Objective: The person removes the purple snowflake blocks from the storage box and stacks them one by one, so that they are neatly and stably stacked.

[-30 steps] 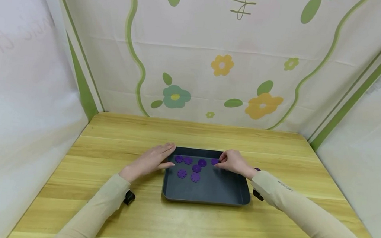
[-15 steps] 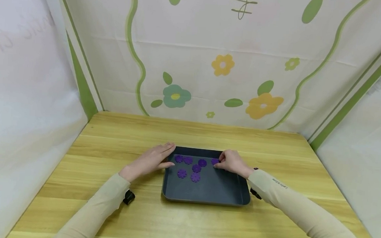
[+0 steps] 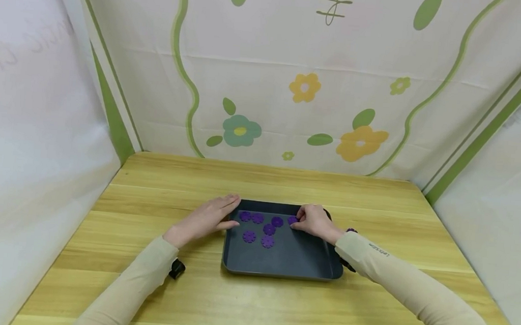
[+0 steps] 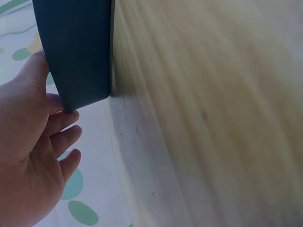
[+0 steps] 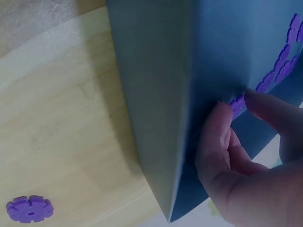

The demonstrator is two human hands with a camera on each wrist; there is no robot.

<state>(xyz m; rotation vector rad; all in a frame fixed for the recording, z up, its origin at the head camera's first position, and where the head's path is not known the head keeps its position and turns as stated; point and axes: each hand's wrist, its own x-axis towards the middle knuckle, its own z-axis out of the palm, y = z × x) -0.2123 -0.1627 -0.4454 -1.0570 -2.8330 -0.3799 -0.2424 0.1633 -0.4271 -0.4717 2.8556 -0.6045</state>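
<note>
Purple disc [image 3: 291,219] is pinched in the right hand's grip [image 3: 315,221] near the far wall of the tray [image 3: 296,262], other discs [image 3: 267,241] lying leftward. The left hand [image 3: 210,214], farther off, is spread against the tray's left edge.

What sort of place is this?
Probably an indoor tabletop booth set up for handwork: floral-printed sheets behind the wooden table, plain-looking walls at its sides, and a dark tray of purple discs.

Head view looks forward and down; nearer wrist views share its tray [image 3: 287,261].
</note>
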